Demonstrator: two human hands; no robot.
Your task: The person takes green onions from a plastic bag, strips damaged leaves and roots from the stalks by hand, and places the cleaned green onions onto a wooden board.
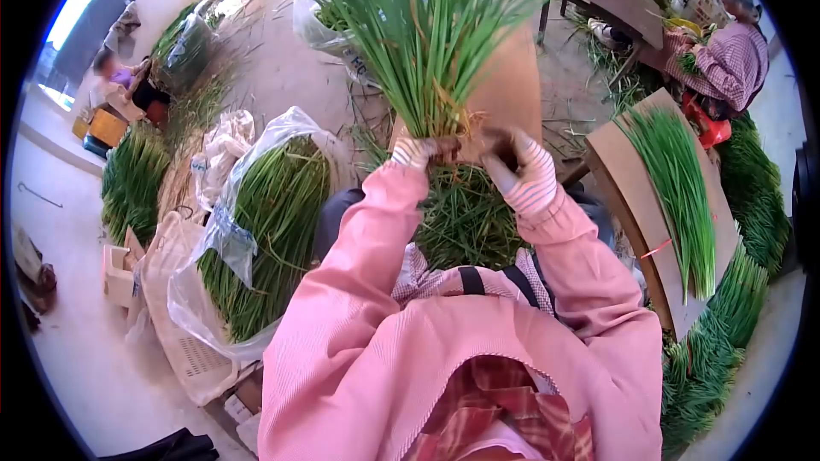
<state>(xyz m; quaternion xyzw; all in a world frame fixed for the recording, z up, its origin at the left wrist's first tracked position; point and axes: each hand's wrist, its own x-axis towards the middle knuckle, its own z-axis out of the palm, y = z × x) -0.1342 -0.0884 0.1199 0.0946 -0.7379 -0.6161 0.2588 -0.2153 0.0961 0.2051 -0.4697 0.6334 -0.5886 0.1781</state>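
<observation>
My left hand (424, 150), in a striped glove or cuff, is wrapped round the base of a bunch of long green stalks (418, 60). The leaves fan upward and away from me. Just right of the bunch's base is my right hand (512, 160), its fingers curled close to the brownish root ends; whether it holds anything is too small to make out. Below both hands, a heap of loose green leaves (470, 218) lies between my knees. Beyond them stands a brown board (504, 94).
At left, an open plastic bag (184, 290) holds green stalks. On the right, a bench (649, 282) carries a red-tied bundle (679, 196), with piled greens (709, 376) beside it. One person (726, 64) sits at upper right, another (120, 81) at upper left.
</observation>
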